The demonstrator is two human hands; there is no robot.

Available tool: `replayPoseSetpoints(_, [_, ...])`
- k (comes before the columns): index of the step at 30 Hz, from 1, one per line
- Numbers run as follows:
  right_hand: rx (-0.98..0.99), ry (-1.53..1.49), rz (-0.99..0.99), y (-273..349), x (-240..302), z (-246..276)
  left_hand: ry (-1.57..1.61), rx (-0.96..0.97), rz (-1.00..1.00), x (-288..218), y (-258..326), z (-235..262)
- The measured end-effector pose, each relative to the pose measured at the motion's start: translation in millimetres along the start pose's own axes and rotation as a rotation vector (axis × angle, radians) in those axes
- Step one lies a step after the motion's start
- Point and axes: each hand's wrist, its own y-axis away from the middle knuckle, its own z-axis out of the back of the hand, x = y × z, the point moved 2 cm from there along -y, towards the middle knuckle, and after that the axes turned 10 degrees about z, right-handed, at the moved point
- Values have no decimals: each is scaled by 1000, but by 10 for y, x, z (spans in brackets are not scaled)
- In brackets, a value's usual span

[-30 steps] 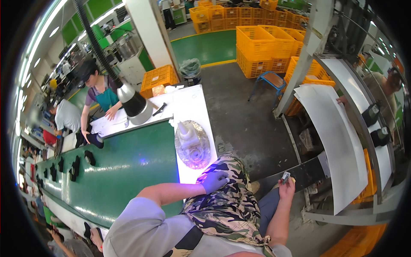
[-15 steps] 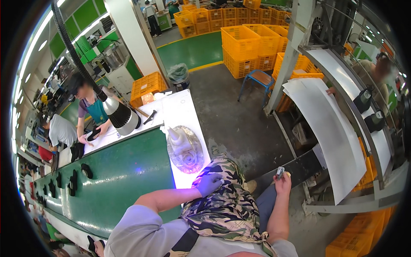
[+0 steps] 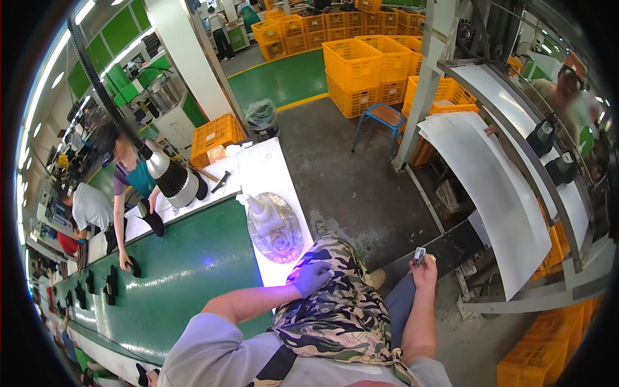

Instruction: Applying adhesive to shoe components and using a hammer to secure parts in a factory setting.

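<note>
Left hand (image 3: 312, 277) has barely shifted, gloved, resting loosely on the lit table (image 3: 271, 171) near the clear part (image 3: 276, 227); right hand (image 3: 423, 269) pinches a small tool (image 3: 419, 256), inspection seemingly unfinished

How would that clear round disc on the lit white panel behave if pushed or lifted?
The clear disc looks like transparent plastic or glass lying flat on the lit panel, so it would probably slide rather than roll or tip. Its glossy surface suggests a slippery grip. It seems thin, likely light, and possibly scratch-prone or brittle. The gloved left hand rests near its edge.
</note>
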Motion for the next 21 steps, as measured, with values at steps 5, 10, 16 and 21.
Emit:
replayPoseSetpoints(5, [4, 1, 3, 6, 23, 12, 26, -1, -14, 67, -22, -26])
replayPoseSetpoints(10, [18, -2, 16, 1, 58, 71, 70, 17, 11, 7, -3, -17])
replayPoseSetpoints(16, [25, -15, 25, 49, 93, 74, 17, -42, -83, 33, -24, -29])
replayPoseSetpoints(21, [41, -2, 43, 53, 105, 57, 497, 128, 262, -16, 22, 88])
